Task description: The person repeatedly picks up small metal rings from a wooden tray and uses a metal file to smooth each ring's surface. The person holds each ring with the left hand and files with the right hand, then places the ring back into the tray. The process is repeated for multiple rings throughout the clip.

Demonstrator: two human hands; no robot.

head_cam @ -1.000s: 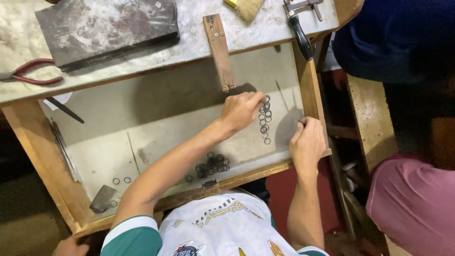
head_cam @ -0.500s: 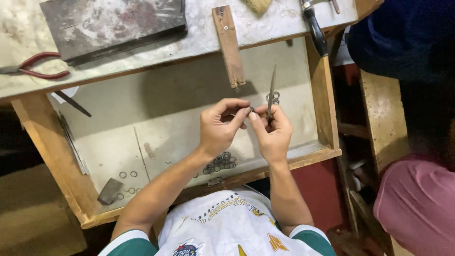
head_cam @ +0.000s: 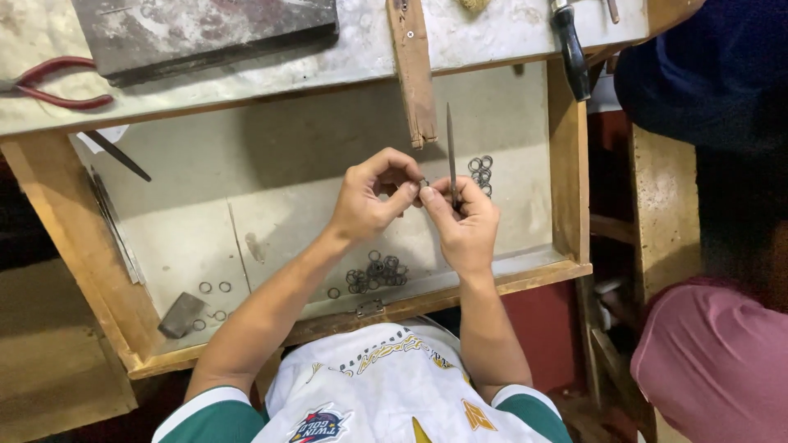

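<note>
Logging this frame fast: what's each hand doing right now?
Left hand: closed, fingers pinching a small metal ring.
Right hand: closed, holding a thin needle file upright, thumb against the ring.

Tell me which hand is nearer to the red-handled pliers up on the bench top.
Left. The left hand is closer to the pliers, which lie far off to its left; the right hand is farther away.

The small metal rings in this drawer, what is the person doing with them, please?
A person works over an open wooden drawer. The left hand pinches a small ring at its fingertips. The right hand holds a thin file upright beside that ring. More rings lie in a pile near the drawer's front and in a smaller group behind the hands.
</note>
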